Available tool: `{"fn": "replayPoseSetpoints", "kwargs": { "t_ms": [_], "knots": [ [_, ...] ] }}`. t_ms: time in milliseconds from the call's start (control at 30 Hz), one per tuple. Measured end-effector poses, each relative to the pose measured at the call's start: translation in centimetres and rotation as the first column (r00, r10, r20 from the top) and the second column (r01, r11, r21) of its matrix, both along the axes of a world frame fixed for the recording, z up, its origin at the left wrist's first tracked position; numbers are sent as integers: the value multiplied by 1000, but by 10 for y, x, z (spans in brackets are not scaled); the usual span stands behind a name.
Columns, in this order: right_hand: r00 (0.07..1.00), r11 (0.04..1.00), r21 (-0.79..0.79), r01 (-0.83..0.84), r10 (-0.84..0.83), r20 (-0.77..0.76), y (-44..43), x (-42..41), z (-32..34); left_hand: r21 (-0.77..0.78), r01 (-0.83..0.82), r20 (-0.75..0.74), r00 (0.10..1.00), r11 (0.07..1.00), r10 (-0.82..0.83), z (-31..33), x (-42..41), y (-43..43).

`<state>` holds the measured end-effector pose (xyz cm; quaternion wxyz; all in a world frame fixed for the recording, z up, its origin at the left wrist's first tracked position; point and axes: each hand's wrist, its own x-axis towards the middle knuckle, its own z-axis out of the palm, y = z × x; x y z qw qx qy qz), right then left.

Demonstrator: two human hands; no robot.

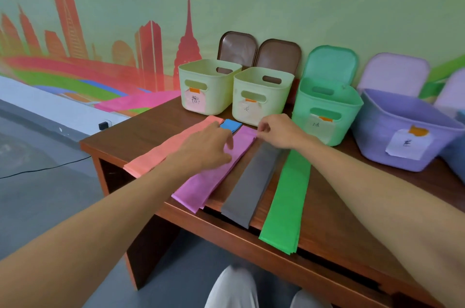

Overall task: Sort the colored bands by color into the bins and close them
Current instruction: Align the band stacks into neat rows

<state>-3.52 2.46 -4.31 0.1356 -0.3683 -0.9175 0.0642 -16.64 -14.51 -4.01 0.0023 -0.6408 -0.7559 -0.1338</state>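
Flat bands lie side by side on the wooden table [327,219]: a salmon band [161,150], a purple band [206,181], a grey band [254,181] and a green band [289,197]. A blue band [230,125] shows only at its far end, mostly hidden. My left hand [206,146] rests palm down on the purple band with its fingers spread. My right hand [275,130] pinches the far corner of the purple band. Behind stand two pale yellow bins [208,68] [264,76], a green bin [327,98] and a purple bin [407,126], all open.
Two brown lids [237,47] [279,56], a green lid [332,61] and a lilac lid [395,73] lean against the painted wall behind the bins. A further bin [455,156] sits at the right edge. The table's left edge drops to grey floor.
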Motion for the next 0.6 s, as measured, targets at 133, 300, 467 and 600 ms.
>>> {"fn": "replayPoseSetpoints", "kwargs": {
  "t_ms": [133,300,467,600],
  "knots": [
    [997,996,-43,-80,80,9,-17,42,14,46,57,97,993,997,-61,13,17,4],
    [993,993,-19,-114,114,-25,-36,94,32,78,70,204,975,995,-84,26,42,-5],
    [988,990,-4,-138,138,-72,-39,132,39,176,14,299,952,984,-67,28,64,-13],
    [976,985,23,-169,171,-138,-30,142,31,234,-59,356,934,970,-29,26,72,-16]
  ]
}}
